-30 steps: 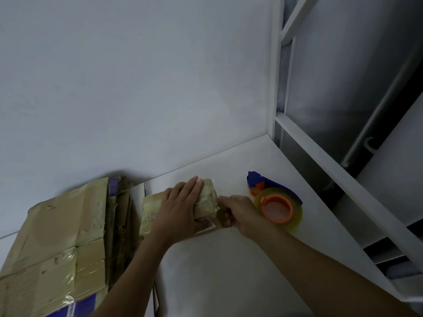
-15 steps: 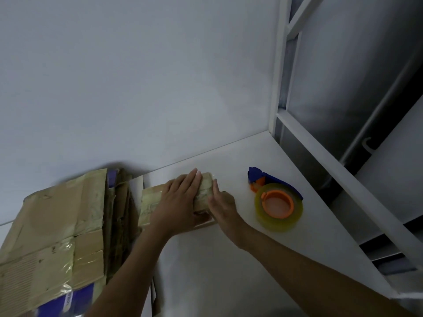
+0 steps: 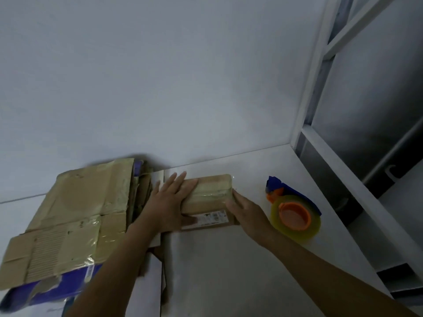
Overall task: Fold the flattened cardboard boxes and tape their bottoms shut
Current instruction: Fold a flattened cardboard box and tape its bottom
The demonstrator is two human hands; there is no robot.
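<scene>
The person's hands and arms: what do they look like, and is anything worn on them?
The left hand and right hand are bare, without gloves. Both forearms are bare to the picture's edge: no sleeve, watch or bracelet shows. No ring is visible.

left hand (image 3: 168, 202) is covering the small box (image 3: 210, 191) at its 9 o'clock end | right hand (image 3: 247, 209) is hiding its 4 o'clock corner | label (image 3: 211, 218) print is showing too small to read | flattened cardboard stack (image 3: 68, 213) is running off the 8 o'clock edge
</scene>
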